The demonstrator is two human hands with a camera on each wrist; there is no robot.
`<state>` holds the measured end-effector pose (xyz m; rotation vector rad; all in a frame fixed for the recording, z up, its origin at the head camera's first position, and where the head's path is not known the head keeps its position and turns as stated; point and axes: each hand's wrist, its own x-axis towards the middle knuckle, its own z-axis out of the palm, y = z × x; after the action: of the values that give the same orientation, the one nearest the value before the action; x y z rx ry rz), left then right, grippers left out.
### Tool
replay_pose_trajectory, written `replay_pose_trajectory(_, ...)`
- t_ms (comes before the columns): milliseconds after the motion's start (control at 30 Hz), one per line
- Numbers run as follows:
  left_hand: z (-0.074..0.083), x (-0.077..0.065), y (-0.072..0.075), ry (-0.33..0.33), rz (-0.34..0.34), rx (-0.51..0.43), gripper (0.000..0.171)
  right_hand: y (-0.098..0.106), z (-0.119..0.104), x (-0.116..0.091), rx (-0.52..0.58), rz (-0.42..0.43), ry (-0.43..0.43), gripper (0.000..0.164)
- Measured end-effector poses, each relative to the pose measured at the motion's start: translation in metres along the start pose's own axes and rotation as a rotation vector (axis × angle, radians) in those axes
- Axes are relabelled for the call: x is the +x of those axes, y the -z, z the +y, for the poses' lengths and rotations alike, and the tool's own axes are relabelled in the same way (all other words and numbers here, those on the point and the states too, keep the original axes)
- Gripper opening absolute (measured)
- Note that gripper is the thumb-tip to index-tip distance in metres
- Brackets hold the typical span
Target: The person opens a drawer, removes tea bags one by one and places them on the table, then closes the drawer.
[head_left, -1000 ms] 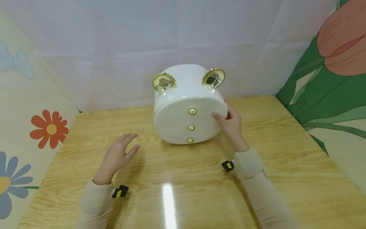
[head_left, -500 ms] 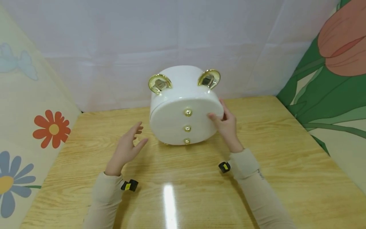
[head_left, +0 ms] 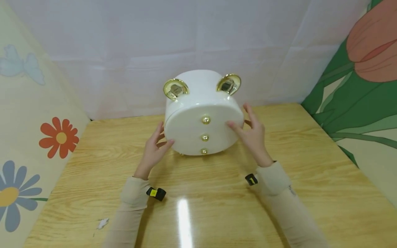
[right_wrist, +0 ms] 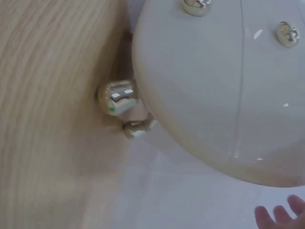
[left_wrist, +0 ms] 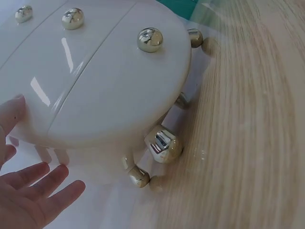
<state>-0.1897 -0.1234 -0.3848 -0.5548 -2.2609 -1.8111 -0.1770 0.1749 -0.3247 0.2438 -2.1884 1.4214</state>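
Observation:
A glossy white oval drawer box [head_left: 189, 129] stands on the table, its rounded front towards me. Two gold ears [head_left: 228, 85] sit on top, and gold round knobs [head_left: 206, 119] run down the front. Seams between the drawers show in both wrist views, and gold ball feet [left_wrist: 164, 144] hold it off the wood. My left hand [head_left: 152, 152] is at the lower left side, thumb by the front edge, fingers spread along the side. My right hand [head_left: 255, 139] is at the right side, thumb tip over the front face, fingers spread and loosely extended off the side.
The wooden table [head_left: 310, 193] carries a small white scrap [head_left: 102, 223] near its front left. A pale cloth wall [head_left: 124, 69] rises close behind the box. Flower-painted panels flank the table on the left and right.
My left hand has moved right and forward to the box's left side. My right hand has loosened its hold, its fingers coming away from the side. The box shifted slightly left, then back right.

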Motion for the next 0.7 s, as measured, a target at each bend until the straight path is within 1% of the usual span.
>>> replay_pose_trajectory(100, 0.010, -0.001, -0.002, -0.055, 0.003, 0.019, 0.067, 0.000, -0.009, -0.002, -0.082, 0.128, 0.189, 0.079)
replay_pose_trajectory(200, 0.021, -0.002, -0.003, -0.089, -0.001, 0.033, 0.065, -0.003, -0.008, -0.001, -0.145, 0.253, 0.387, 0.077)
replay_pose_trajectory(233, 0.024, -0.003, -0.002, -0.094, -0.003, 0.040, 0.064, -0.005, -0.009, -0.001, -0.153, 0.284, 0.441, 0.074)
replay_pose_trajectory(300, 0.025, -0.003, 0.000, -0.103, -0.009, 0.036, 0.064, -0.009, -0.012, 0.000, -0.157, 0.308, 0.550, 0.059)
replay_pose_trajectory(367, 0.024, -0.003, 0.001, -0.118, -0.017, 0.031, 0.063, -0.013, -0.017, -0.001, -0.156, 0.279, 0.630, 0.044)
replay_pose_trajectory(433, 0.023, -0.002, 0.002, -0.136, -0.021, 0.028, 0.063, -0.018, -0.023, -0.002, -0.165, 0.223, 0.686, 0.035)
replay_pose_trajectory(567, 0.022, -0.002, 0.004, -0.154, -0.027, 0.027, 0.062, -0.029, -0.032, -0.004, -0.212, 0.119, 0.746, 0.031)
replay_pose_trajectory(700, 0.024, -0.001, 0.002, -0.136, -0.033, 0.029, 0.061, -0.037, -0.036, -0.002, -0.253, 0.079, 0.798, 0.033)
